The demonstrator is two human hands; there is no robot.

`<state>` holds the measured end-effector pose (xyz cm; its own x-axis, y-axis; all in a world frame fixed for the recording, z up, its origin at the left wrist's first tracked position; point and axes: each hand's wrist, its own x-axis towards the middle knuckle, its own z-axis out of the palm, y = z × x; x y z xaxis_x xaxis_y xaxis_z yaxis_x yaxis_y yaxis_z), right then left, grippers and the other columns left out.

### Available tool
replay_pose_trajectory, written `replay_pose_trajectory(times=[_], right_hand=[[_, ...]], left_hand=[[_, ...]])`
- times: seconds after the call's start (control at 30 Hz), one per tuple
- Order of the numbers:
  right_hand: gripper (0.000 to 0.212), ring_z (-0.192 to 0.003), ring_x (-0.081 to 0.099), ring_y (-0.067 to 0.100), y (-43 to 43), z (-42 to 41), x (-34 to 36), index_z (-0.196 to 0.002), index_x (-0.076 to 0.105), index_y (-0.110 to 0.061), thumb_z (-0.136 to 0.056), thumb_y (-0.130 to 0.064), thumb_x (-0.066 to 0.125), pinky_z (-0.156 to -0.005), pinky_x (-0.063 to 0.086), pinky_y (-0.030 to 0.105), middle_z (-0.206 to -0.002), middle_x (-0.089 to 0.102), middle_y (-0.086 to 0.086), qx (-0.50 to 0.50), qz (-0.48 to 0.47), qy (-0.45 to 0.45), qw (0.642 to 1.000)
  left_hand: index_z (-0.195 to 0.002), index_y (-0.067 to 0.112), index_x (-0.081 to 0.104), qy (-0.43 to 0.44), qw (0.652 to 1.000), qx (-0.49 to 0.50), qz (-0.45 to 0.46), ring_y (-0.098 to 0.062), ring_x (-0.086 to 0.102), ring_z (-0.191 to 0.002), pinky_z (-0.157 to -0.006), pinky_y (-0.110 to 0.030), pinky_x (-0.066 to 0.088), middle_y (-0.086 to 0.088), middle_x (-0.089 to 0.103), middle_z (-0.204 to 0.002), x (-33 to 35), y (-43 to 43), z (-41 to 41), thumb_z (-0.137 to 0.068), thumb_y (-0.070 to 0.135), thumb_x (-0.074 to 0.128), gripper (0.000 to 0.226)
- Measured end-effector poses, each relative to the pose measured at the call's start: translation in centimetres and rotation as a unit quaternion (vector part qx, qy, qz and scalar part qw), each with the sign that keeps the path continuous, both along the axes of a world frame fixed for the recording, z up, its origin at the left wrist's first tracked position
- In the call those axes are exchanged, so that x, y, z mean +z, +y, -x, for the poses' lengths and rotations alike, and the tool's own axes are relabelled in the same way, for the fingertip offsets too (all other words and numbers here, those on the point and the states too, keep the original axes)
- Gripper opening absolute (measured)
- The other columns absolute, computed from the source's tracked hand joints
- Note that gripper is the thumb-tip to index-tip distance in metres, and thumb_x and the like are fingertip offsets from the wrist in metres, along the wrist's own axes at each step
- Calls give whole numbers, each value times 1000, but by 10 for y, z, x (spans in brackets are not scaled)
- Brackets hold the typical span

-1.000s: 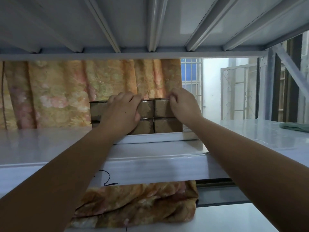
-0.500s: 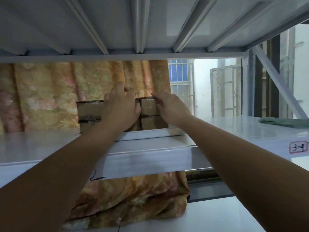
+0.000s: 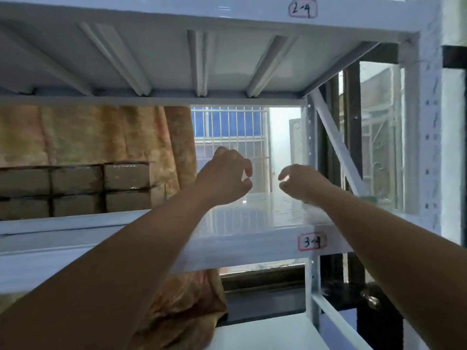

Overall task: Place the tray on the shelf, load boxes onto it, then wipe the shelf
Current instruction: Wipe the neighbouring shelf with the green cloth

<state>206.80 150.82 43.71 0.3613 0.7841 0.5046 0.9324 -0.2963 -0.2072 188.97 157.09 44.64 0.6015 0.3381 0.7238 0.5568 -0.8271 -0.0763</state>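
Note:
Several brown cardboard boxes (image 3: 101, 188) stand in two stacked rows on the white tray (image 3: 75, 222) at the left of the white shelf (image 3: 252, 218). My left hand (image 3: 225, 178) hovers over the shelf to the right of the boxes, fingers loosely curled and holding nothing. My right hand (image 3: 300, 183) hangs beside it, a short gap between them, also curled and holding nothing. A sliver of green cloth (image 3: 370, 198) shows on the shelf just past my right wrist; the rest of it is hidden.
The shelf above (image 3: 199, 59) hangs low with ribs underneath. A label "3-4" (image 3: 312, 242) marks the front edge. An orange patterned curtain (image 3: 88, 135) hangs behind the boxes. A diagonal brace (image 3: 336, 142) and upright post (image 3: 427, 147) bound the right end.
Both hands have let go of the boxes and moved right over the bare shelf. The view has swung right, so the boxes now sit at the left.

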Motion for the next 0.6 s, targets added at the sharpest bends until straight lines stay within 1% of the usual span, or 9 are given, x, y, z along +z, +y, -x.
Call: replay_pose_trajectory(times=[0.07, 0.13, 0.17, 0.2, 0.27, 0.33, 0.37, 0.47, 0.6], right_hand=[[33, -105, 61, 29, -15, -31, -7, -114, 64, -5, -90, -18, 46, -92, 49, 38, -118, 64, 13, -5, 23, 23, 999], [35, -108, 59, 28, -26, -56, -14, -117, 63, -7, -91, -27, 49, -95, 47, 39, -121, 64, 11, 5, 44, 31, 999], [39, -112, 57, 27, -31, -65, -17, -121, 61, -9, -92, -33, 50, -98, 45, 39, -126, 61, 10, 8, 63, 31, 998], [44, -117, 54, 26, -35, -73, -20, -126, 58, -12, -92, -39, 49, -101, 42, 38, -131, 58, 8, 10, 84, 30, 996], [50, -116, 53, 25, -38, -79, -23, -128, 57, -14, -92, -47, 46, -98, 41, 35, -132, 56, 7, 13, 129, 24, 991], [51, -113, 54, 24, -39, -85, -24, -127, 59, -14, -92, -49, 43, -94, 41, 34, -129, 58, 7, 15, 150, 23, 988], [53, -113, 54, 25, -37, -87, -24, -128, 58, -14, -92, -50, 42, -94, 41, 35, -129, 58, 7, 13, 153, 25, 988], [52, -111, 56, 27, -33, -90, -24, -130, 54, -12, -92, -45, 41, -97, 44, 38, -126, 59, 8, -22, 156, 7, 987], [30, -91, 59, 26, -31, -85, -16, -114, 56, -8, -89, -22, 47, -81, 52, 35, -102, 62, 10, -65, 139, -96, 983]], left_hand=[[-102, 21, 65, 26, 999, -17, 20, -21, 41, -129, -105, -35, 33, 0, 52, -132, -4, 0, -26, -88, 33, 54, 21], [-101, 22, 64, 53, 997, -26, 55, -19, 52, -120, -104, -32, 37, 2, 32, -149, -10, -2, -44, -89, 37, 54, 21], [-101, 21, 63, 66, 995, -30, 73, -18, 55, -116, -102, -30, 40, 3, 25, -152, -13, -3, -51, -90, 38, 54, 22], [-101, 20, 63, 83, 993, -30, 82, -17, 54, -118, -101, -29, 40, 2, 25, -152, -15, -4, -59, -90, 39, 53, 24], [-101, 19, 64, 115, 990, -21, 82, -15, 49, -123, -100, -27, 37, 1, 40, -139, -18, 0, -65, -91, 42, 51, 28], [-102, 18, 65, 125, 986, -8, 106, -15, 52, -113, -93, -26, 37, 2, 51, -115, -16, 3, -70, -91, 47, 47, 36], [-104, 17, 65, 129, 985, 6, 117, -16, 53, -106, -91, -27, 38, 1, 53, -109, -16, 5, -70, -91, 49, 45, 40], [-106, 13, 65, 143, 981, 34, 128, -16, 52, -94, -86, -28, 39, -3, 58, -107, -13, 9, -66, -93, 51, 40, 47], [-105, 11, 64, 159, 974, 40, 153, -19, 57, -98, -82, -24, 36, -2, 63, -114, -7, 13, -53, -94, 44, 44, 40]])
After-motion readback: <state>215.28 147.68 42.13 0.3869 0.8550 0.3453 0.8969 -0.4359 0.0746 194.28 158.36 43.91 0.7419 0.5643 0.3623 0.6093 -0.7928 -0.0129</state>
